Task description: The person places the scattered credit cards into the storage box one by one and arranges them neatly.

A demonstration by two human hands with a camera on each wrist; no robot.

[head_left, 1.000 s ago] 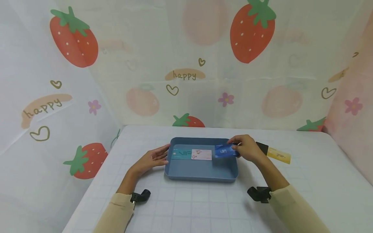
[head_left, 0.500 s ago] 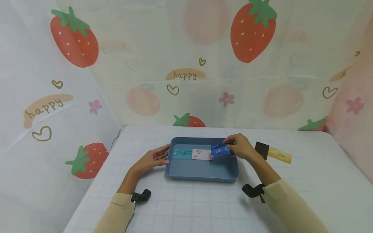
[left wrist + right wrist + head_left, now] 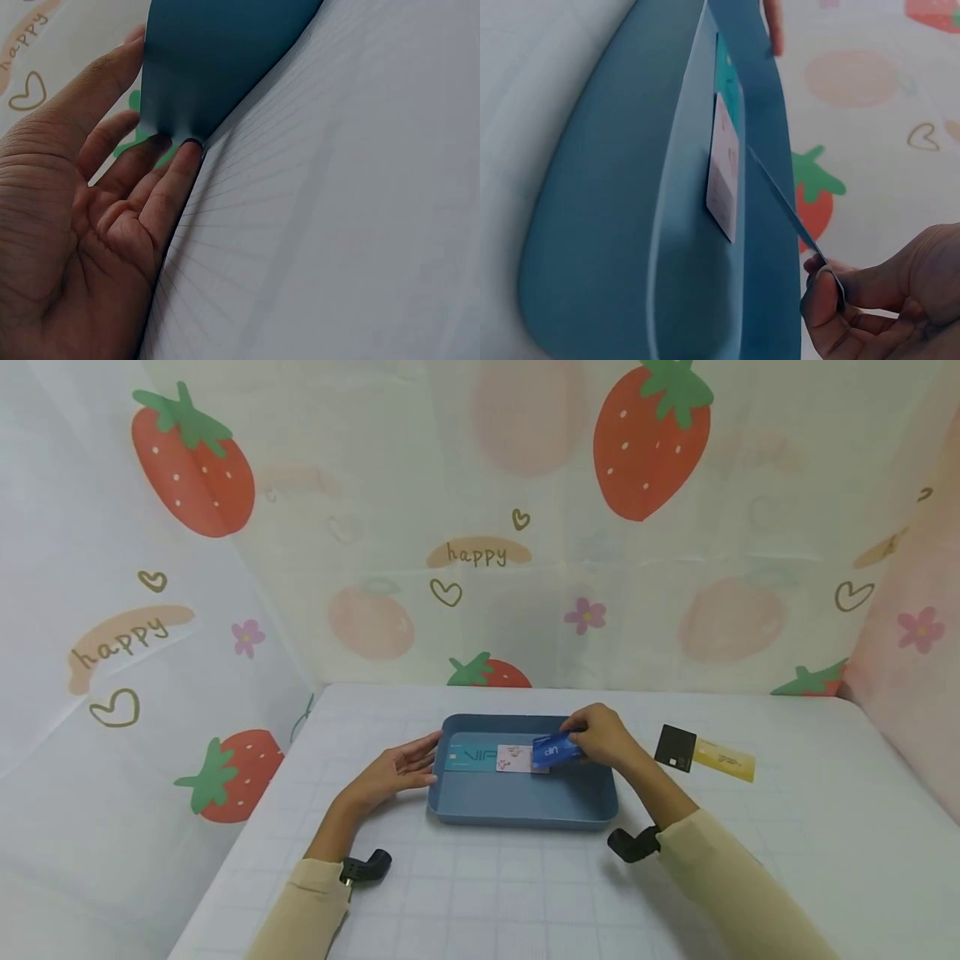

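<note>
Looking through the head view, we find a thin, rectangular, glossy blue card (image 3: 553,750) held over a shallow, round-cornered blue-grey tray (image 3: 525,819), its far end pinched by our right hand (image 3: 602,739) at the card's right side. Below it on the tray floor lie a rectangular teal card (image 3: 468,757) and a pale pink patterned card (image 3: 513,758), end to end; the blue one hides the pink one's right end from here. Our left hand (image 3: 392,774) rests outstretched against the tray's left end. Right of the tray, on the white gridded tabletop (image 3: 487,893), a black rectangular card (image 3: 676,747) sits beside a gold one (image 3: 724,760). In the left wrist view, we see those left fingers touching the tray's outer wall without gripping it. In the right wrist view, thumb and fingers clasp one end of the blue card, which slants, nearly edge-on, clear of the pink card. We judge it light and fairly stiff, probably slick plastic, hard to break; a pinch at one short end should suit it, leaving the rest free.
</note>
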